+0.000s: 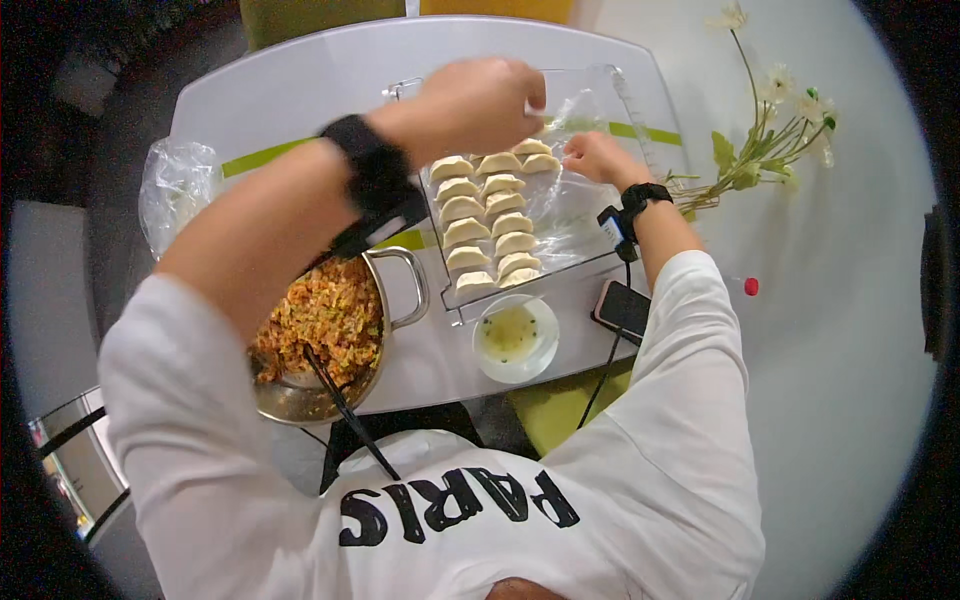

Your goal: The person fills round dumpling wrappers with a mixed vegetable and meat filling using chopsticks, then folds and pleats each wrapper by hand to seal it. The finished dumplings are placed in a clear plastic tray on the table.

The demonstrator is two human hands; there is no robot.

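Note:
Over the far side of a clear rectangular tray (pixel 525 292) with a wire-like rim, my left hand (pixel 484 101) is bent, fingers curled down. A small white bit shows by its fingertips, too blurred to name. My right hand (pixel 600 159) is low over the tray's right part, fingers bent beside the nearest dumpling and the clear plastic film (pixel 574 217). Whether either hand grips anything cannot be made out. Folded dumplings (pixel 466 230) stand in two columns on the film, with several more in a far row, partly hidden by my left hand.
A steel pot (pixel 386 330) of minced filling (pixel 330 311) with black chopsticks (pixel 345 405) stands at left, under my left forearm. Near the tray are a bowl (pixel 517 367) of cloudy liquid and a phone (pixel 624 309). Flowers (pixel 750 154) lie right; a crumpled plastic bag (pixel 178 191) lies left.

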